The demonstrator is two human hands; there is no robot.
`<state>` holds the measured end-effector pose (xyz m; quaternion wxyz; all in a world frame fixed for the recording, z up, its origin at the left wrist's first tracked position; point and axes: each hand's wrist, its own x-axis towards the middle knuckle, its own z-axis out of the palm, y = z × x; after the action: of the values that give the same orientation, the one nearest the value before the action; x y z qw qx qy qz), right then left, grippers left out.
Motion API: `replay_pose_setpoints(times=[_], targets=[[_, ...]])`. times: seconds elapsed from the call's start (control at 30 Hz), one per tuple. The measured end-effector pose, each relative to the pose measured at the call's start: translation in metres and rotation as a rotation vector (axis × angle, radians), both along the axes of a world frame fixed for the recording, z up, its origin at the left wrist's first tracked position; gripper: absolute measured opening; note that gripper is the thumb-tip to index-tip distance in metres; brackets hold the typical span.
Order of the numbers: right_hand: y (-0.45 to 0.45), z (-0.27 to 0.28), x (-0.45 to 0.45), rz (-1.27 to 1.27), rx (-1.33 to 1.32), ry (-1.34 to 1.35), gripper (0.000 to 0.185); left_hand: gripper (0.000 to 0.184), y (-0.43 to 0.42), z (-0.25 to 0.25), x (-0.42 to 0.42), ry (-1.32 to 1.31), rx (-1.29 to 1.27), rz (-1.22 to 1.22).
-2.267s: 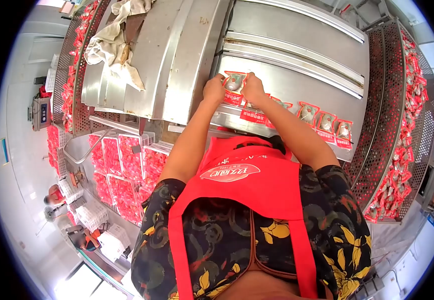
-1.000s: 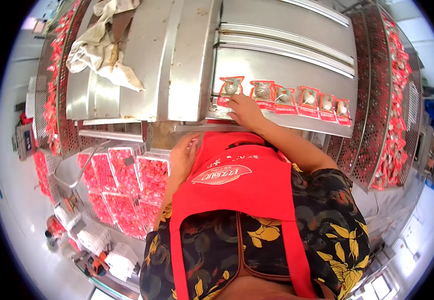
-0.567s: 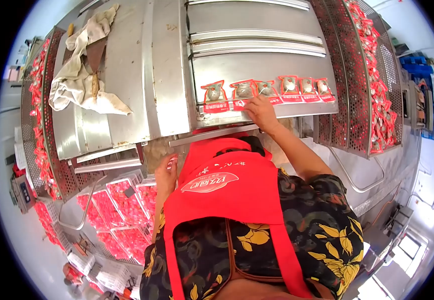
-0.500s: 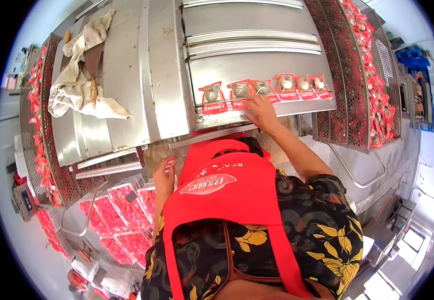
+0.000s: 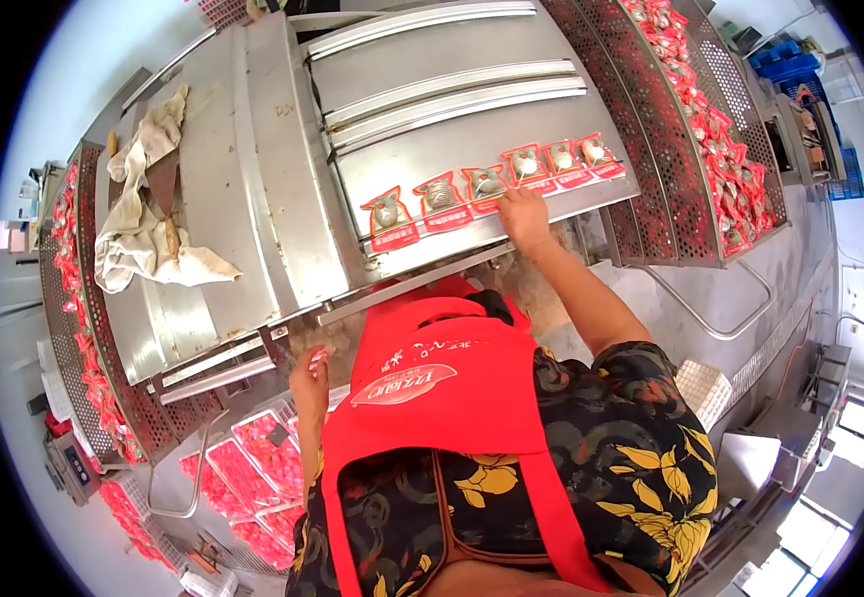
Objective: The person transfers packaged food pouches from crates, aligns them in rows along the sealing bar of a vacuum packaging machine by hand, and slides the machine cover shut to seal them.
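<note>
Several red-edged clear packets [image 5: 443, 199] with pale round contents lie in a row along the near edge of a steel table [image 5: 422, 149]. My right hand [image 5: 524, 216] is at the lower edge of a packet [image 5: 525, 166] near the middle of the row, its fingers close together on the red border. The fingertips are partly hidden. My left hand [image 5: 309, 378] hangs below the table edge beside the red apron [image 5: 442, 398], its fingers loosely curled and nothing visible in it.
A beige cloth [image 5: 138, 239] and a wooden-handled scraper [image 5: 171, 237] lie on the steel surface at left. Perforated racks with red packets stand at right [image 5: 641, 149] and left [image 5: 103, 328]. Crates of red packets [image 5: 253, 468] are at lower left. A bent metal rail [image 5: 725, 333] sticks out at right.
Both hands were at the leftmost packet earlier. My left hand has dropped beside the apron. My right hand has moved rightward along the row. The view has turned, and the packets are spread more evenly.
</note>
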<state>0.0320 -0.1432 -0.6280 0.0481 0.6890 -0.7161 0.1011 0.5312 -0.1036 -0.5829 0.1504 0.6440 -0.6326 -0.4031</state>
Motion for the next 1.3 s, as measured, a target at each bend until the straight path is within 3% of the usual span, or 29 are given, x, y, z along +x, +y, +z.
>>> replay_pose_setpoints(times=[0.1,0.2,0.33,0.47,0.6,0.7,0.77,0.97,1.1,1.3], targets=[[0.01,0.025,-0.005,0.116,-0.161,-0.197,0.024,0.022,0.008,-0.002,-0.01,0.021,-0.014,0.015],[0.025,0.029,-0.045,0.014,-0.167,-0.254,0.027,0.024,0.021,-0.003,-0.023,0.054,-0.007,0.039],[0.023,-0.004,-0.092,0.115,-0.272,-0.297,0.018,0.025,0.035,0.002,-0.05,-0.075,0.038,-0.017],[0.017,-0.017,-0.106,0.165,-0.261,-0.286,0.012,0.026,0.054,-0.003,-0.066,0.041,0.065,0.04],[0.027,-0.005,-0.108,0.163,-0.152,-0.273,0.015,0.025,0.079,-0.009,-0.075,0.043,0.076,0.092],[0.037,0.019,-0.116,0.227,-0.284,-0.359,0.017,0.025,0.09,0.0,-0.085,-0.078,0.071,0.052],[0.043,0.022,-0.136,0.027,-0.317,-0.328,0.018,0.025,0.099,-0.015,-0.082,-0.025,0.039,0.068],[0.048,-0.016,-0.187,-0.003,-0.181,-0.281,0.017,0.024,0.108,-0.06,-0.063,0.031,0.07,0.118],[0.057,0.018,-0.184,0.042,-0.211,-0.286,0.02,0.022,0.101,-0.048,-0.071,0.087,0.116,0.166],[0.064,-0.011,-0.254,-0.138,-0.326,-0.17,0.018,0.023,0.102,-0.044,-0.081,-0.004,0.066,0.113]])
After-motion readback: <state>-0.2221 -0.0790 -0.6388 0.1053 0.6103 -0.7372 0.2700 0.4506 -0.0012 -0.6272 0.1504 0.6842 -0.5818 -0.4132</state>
